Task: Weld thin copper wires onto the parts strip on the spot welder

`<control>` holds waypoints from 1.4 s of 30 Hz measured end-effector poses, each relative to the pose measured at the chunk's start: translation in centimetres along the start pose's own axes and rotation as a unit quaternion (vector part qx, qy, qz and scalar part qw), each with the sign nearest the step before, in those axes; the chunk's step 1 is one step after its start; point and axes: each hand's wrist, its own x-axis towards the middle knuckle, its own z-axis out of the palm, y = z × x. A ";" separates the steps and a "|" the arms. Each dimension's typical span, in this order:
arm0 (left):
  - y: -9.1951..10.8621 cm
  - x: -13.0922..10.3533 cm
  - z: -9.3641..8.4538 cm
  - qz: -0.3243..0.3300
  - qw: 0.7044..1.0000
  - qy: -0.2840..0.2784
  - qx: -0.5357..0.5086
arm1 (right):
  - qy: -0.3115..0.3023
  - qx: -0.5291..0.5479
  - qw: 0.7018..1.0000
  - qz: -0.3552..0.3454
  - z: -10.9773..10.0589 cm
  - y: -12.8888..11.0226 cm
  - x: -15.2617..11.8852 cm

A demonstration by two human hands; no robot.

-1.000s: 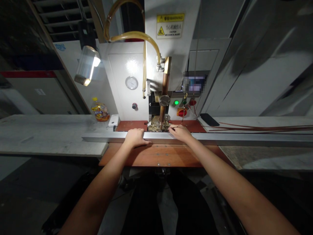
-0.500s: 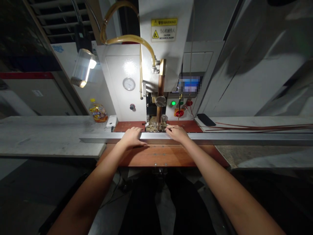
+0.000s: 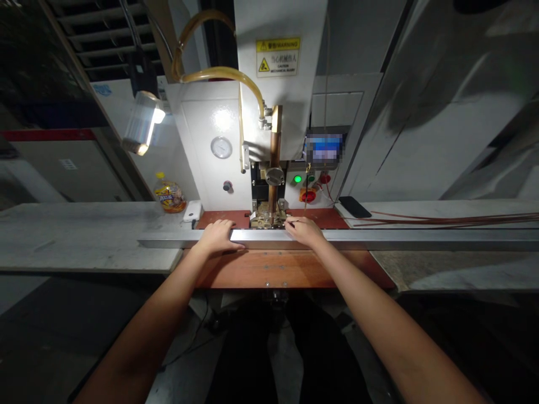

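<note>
A long silver metal bar (image 3: 261, 240) lies across the front of the spot-welding machine, under its upright copper electrode (image 3: 273, 199). My left hand (image 3: 217, 237) grips the bar left of the electrode, thumb along the front face and fingers over the top and back. To the right of the electrode is my right hand (image 3: 304, 230), resting at the bar's top edge. Its thumb and forefinger are pinched together close to the electrode tip; what they hold is too small to make out. Small metal fixtures (image 3: 263, 216) surround the lower electrode behind the bar.
A reddish-brown board (image 3: 269, 269) lies in front of the bar. Thin brown rods (image 3: 446, 219) and a black phone (image 3: 355, 206) lie on the right table. On the left stand a yellow-capped bottle (image 3: 169, 193) and a white box (image 3: 192, 211). A lamp (image 3: 143, 123) shines from above left.
My left hand has slid a little to the left along the bar. My right hand stays pinched beside the electrode. The view has tilted slightly.
</note>
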 end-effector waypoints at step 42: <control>0.5 -0.5 -0.1 -0.046 0.999 -0.018 0.023 | -0.007 -0.009 1.000 0.011 -0.1 -0.3 0.0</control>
